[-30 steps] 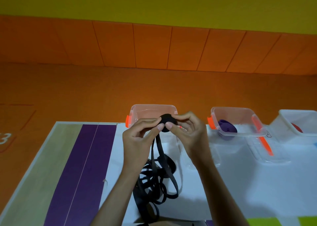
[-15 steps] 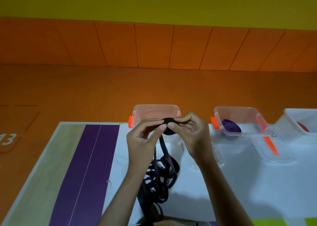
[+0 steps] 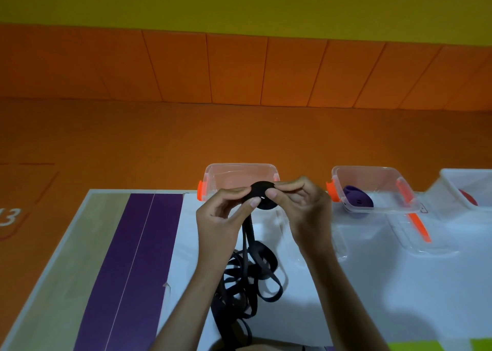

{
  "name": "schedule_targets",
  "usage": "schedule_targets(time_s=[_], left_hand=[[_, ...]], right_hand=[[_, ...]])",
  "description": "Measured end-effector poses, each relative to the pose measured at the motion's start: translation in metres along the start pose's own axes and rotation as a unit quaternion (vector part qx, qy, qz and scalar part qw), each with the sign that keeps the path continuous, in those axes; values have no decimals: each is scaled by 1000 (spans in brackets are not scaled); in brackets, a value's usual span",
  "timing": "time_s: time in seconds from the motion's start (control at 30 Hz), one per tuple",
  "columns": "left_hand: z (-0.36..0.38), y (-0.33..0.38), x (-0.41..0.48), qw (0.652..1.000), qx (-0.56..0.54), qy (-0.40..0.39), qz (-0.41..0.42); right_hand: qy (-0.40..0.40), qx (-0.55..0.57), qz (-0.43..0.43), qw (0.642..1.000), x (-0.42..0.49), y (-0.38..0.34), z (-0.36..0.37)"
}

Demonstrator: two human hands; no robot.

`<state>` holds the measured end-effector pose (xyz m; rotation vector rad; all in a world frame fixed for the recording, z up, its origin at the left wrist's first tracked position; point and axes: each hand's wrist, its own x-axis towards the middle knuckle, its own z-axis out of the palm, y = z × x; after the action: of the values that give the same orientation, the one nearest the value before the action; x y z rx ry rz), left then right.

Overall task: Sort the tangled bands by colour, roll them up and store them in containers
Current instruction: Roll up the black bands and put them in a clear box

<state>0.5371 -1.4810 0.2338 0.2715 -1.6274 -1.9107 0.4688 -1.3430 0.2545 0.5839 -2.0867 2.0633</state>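
1. Black roll (image 3: 263, 197) is pinched between both hands, left (image 3: 222, 219) and right (image 3: 300, 209), held over the worktop (image 3: 372, 284) in front of an empty box (image 3: 241, 175).
2. Rolling looks half done; a loose tangle (image 3: 247, 278) is left below.
3. Next, more strap probably needs winding on, kept tight.

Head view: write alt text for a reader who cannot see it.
A black band roll, pinched by left hand and right hand, trails into a tangled heap on the table. Behind, a clear container holds a purple roll.

Head view, looking down, near table (image 3: 372, 284)
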Motion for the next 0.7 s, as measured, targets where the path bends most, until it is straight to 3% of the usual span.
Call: schedule_targets(time_s=[0.1, 0.27, 0.47, 0.7], left_hand=[[0, -3, 2, 1000, 3, -15, -1], [1, 1, 4, 999, 26, 2, 22], [8, 2, 2, 1000, 3, 1, 18], [6, 0, -2, 1000, 16, -15, 22]], right_hand=[[6, -3, -8, 1000, 2, -1, 1], [-54, -25, 26, 998, 4, 0, -6], [-20, -11, -7, 1000, 8, -4, -8], [-28, 4, 33, 999, 9, -2, -11]])
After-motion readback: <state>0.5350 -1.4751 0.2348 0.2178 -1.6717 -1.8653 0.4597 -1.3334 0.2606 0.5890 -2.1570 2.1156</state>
